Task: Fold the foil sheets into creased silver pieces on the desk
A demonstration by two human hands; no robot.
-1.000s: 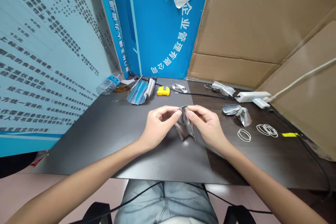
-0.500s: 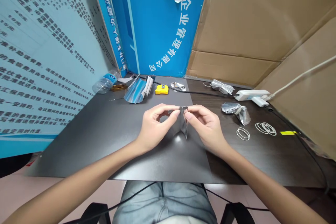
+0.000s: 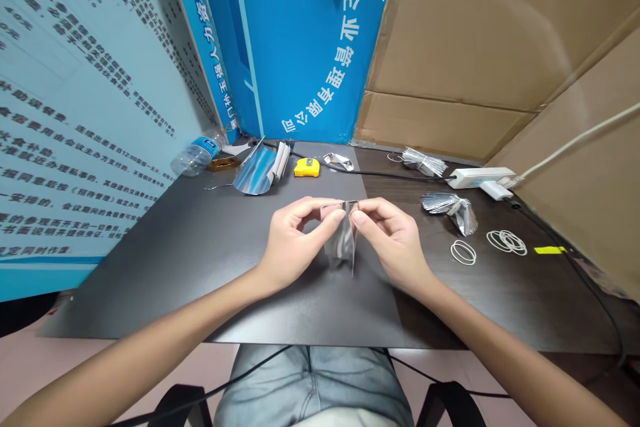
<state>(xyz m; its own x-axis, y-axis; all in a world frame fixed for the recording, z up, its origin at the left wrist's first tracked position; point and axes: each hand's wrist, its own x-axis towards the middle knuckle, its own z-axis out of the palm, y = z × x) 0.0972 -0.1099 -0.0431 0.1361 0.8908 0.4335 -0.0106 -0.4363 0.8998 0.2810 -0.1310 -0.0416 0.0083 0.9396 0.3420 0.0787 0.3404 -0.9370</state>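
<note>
As I look down, my left hand (image 3: 295, 243) and right hand (image 3: 393, 240) pinch the top edge of a folded strip of silver foil (image 3: 341, 247), the two hands nearly touching above the black mat (image 3: 150, 293). Compared with half a second ago, more foil shows below my grip and its tip hangs lower. Near my right hand lies a pleated foil fan (image 3: 449, 210), just beside white rubber bands (image 3: 463, 252).

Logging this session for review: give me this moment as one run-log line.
left hand: pinches silver foil sheet | right hand: pinches same sheet | nearby: pleated foil bundle, rubber bands
</note>
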